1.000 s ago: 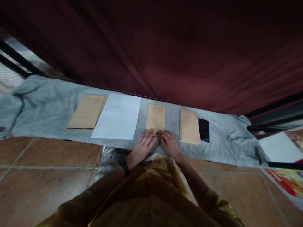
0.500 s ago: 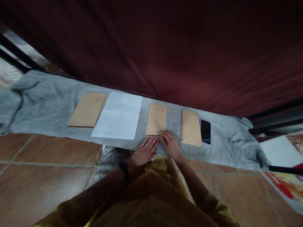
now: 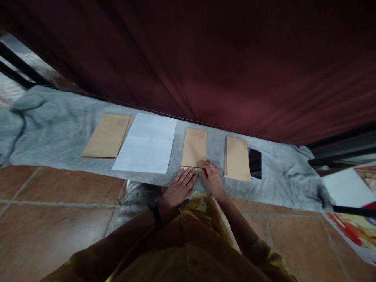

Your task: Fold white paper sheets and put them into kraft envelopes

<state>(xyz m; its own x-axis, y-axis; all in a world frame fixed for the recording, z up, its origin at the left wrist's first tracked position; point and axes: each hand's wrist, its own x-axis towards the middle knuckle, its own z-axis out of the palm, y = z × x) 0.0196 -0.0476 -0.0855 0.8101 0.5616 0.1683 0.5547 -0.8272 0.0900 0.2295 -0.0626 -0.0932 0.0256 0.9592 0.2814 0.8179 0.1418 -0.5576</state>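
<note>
A brown paper envelope [image 3: 194, 147] with a small reddish print lies in front of me, its near edge towards my body. My left hand [image 3: 179, 188] rests flat at that near edge, fingers stretched and fingertips on the flap. At the near right corner, my right hand [image 3: 212, 179] has its fingers bent and closed on the envelope's edge. To the left is a stack of white paper sheets [image 3: 147, 143], and beyond it a pile of brown envelopes [image 3: 107, 136]. Another pile of envelopes [image 3: 237, 158] lies to the right.
A phone [image 3: 255, 163] lies against the right-hand pile. Grey cloth [image 3: 55, 129] covers the long narrow surface. Behind it hangs a dark red curtain [image 3: 190, 58]. Orange floor tiles [image 3: 58, 231] show below, and a printed box or bag [image 3: 355, 231] is at the far right.
My right fingers have shifted slightly along the envelope's near right corner. The left hand stays nearly in place, and the piles and sheets lie as before.
</note>
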